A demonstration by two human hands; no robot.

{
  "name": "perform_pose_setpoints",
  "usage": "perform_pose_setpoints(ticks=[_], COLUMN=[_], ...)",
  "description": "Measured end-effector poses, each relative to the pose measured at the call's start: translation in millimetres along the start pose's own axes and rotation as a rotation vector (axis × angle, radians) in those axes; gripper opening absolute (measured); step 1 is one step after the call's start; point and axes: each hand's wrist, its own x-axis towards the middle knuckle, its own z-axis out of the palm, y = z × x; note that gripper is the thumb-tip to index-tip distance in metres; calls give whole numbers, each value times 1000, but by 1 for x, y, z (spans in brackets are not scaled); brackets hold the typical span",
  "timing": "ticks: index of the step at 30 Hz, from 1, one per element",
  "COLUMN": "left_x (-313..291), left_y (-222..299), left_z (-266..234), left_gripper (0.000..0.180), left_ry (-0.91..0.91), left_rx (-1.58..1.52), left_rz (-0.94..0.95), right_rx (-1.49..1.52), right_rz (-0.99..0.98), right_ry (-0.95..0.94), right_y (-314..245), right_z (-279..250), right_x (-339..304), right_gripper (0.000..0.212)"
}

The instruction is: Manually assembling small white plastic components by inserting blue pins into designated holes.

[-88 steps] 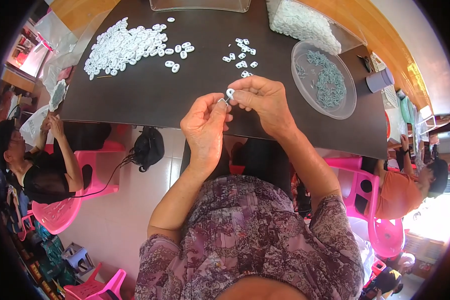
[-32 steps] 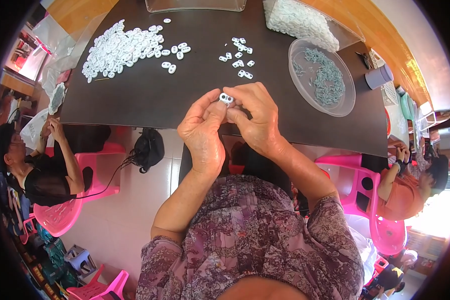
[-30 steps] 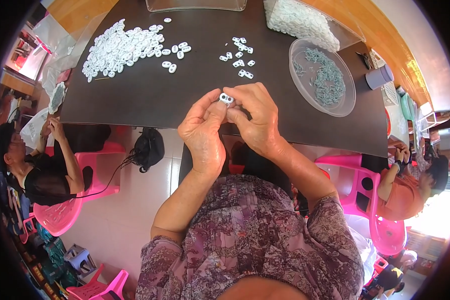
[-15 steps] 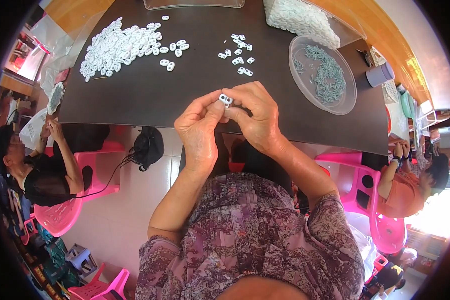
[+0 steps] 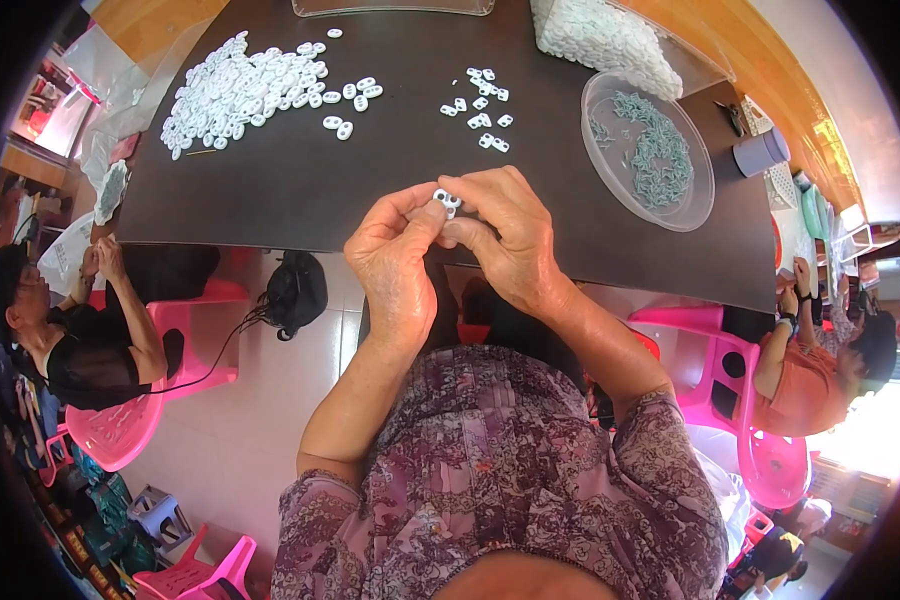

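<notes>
In front of my body, just over the table's near edge, my left hand (image 5: 398,255) pinches a small white two-hole plastic piece (image 5: 447,198) between thumb and fingers. My right hand (image 5: 518,238) is closed at the same piece from the other side, its thumb below and forefinger above. Fingertips cover part of the piece. Beyond my hands lies a loose group of small white pieces with holes (image 5: 485,120). A large heap of white oval two-hole pieces (image 5: 245,88) spreads at the far left. Small grey-green springs (image 5: 662,160) lie in a round clear tray (image 5: 708,195) to the right.
A clear bin of white pieces (image 5: 610,42) stands at the far right of the dark table (image 5: 400,45). Near the tray are a grey cup (image 5: 760,152) and black-handled pliers (image 5: 734,118). People sit left and right on pink chairs (image 5: 120,432). A black bag (image 5: 298,295) is below the table edge.
Both hands have shifted slightly left with the white piece, which has turned a little in my fingers. At the right, the other person's hands have risen slightly.
</notes>
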Motion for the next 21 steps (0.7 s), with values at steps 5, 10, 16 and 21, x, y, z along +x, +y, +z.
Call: perform_pose_setpoints(ticks=[5,10,16,21], left_x=[-4,-5,-4,-7], left_y=[5,4,-2,-10], left_z=[1,-1,-7,-4], left_gripper=[16,17,22,21], left_ry=[-3,-21,-145,-127], left_rx=[-3,12,44,25], left_rz=[14,42,88,241], right_rx=[83,82,93,127], right_rz=[88,35,13,-4], right_ry=[27,28,44,79], right_y=[-6,-6,-5,-8], right_z=[2,0,-2,0], right_x=[-2,0,-3,-5], right_gripper=[34,33,34,35])
